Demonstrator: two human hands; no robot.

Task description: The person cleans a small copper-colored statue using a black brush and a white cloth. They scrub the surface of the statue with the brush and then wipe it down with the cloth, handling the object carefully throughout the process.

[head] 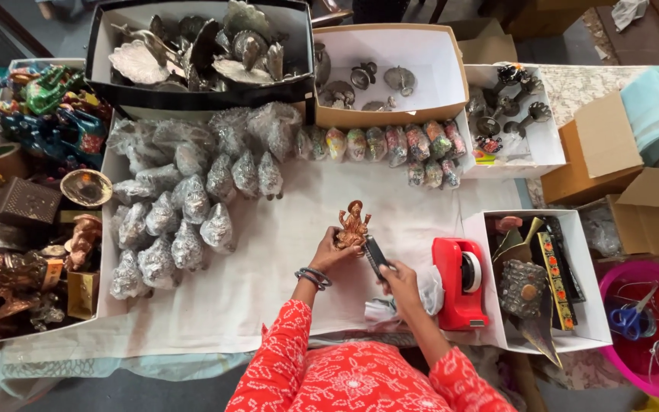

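A small copper-coloured seated figurine (353,226) is clamped at its base by the left hand (330,253), upright above the white cloth (284,259) near the table's middle. Its surface is bright and ornate, with a raised crown. A dark, flat handheld tool (376,255) is gripped by the right hand (400,279), its tip just beside the figurine's base. Two bangles (313,278) are worn on the left wrist.

One red tape dispenser (461,281) is set just to the right of the hands. Further left, some twenty plastic-wrapped silver pieces (184,210) are laid in rows. Behind them, about ten wrapped multicoloured items (390,145) are lined up. One black-sided box (108,69) of silver shell-shaped dishes and one tan-sided open box (459,69) are placed at the back. Blue-handled scissors (633,319) are kept in a pink tub (612,286) at the far right.
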